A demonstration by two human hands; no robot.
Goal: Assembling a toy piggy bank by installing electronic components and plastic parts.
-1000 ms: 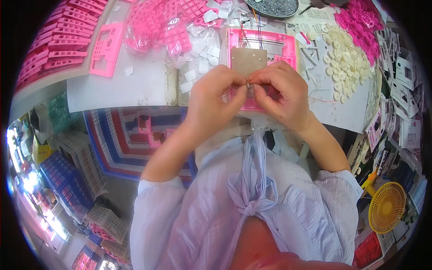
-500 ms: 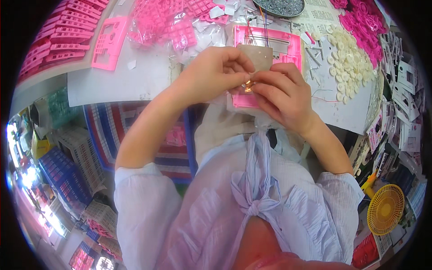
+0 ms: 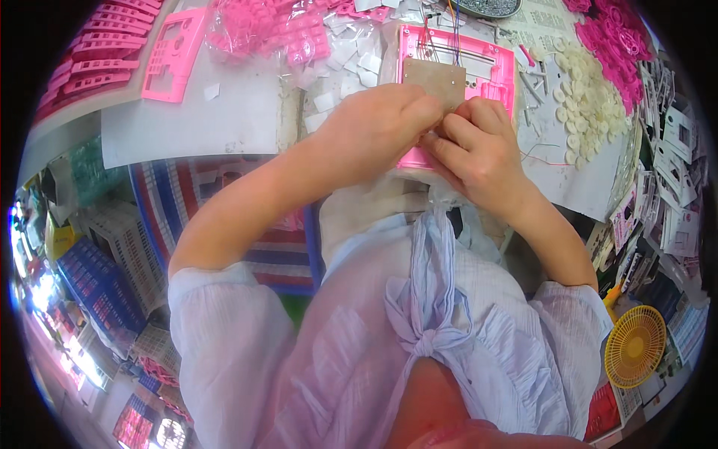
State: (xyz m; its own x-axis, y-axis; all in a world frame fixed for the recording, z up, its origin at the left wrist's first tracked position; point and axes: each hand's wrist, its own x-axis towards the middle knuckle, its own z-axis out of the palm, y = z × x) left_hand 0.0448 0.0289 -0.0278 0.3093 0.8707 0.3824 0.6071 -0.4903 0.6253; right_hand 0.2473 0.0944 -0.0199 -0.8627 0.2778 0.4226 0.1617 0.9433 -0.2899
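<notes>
My two hands meet over the lower part of a pink plastic casing [image 3: 504, 84] at the near table edge. My left hand [image 3: 385, 127] is closed with its fingertips pinched together, its back hiding what they grip. Against it, my right hand [image 3: 479, 142] is closed too, thumb and fingers curled at the same spot. Whatever lies between the fingertips is hidden now. Just beyond them, a flat brown board [image 3: 437, 79] covers part of the casing. Thin red, dark and blue wires [image 3: 455, 34] run up from behind it.
Right of the casing lie grey rods [image 3: 532, 91], cream round pieces [image 3: 587, 105] and magenta parts [image 3: 609, 49]. A dish of tiny metal pieces [image 3: 490, 6] stands behind. Leftward are bagged pink parts [image 3: 262, 30], white squares [image 3: 344, 54] and a pink frame [image 3: 176, 52]. A striped bag [image 3: 283, 268] sits below.
My left hand has turned so its back covers the pinch, hiding the shiny gold-coloured metal seen earlier between the fingertips. The view has shifted slightly; the casing appears further right.
</notes>
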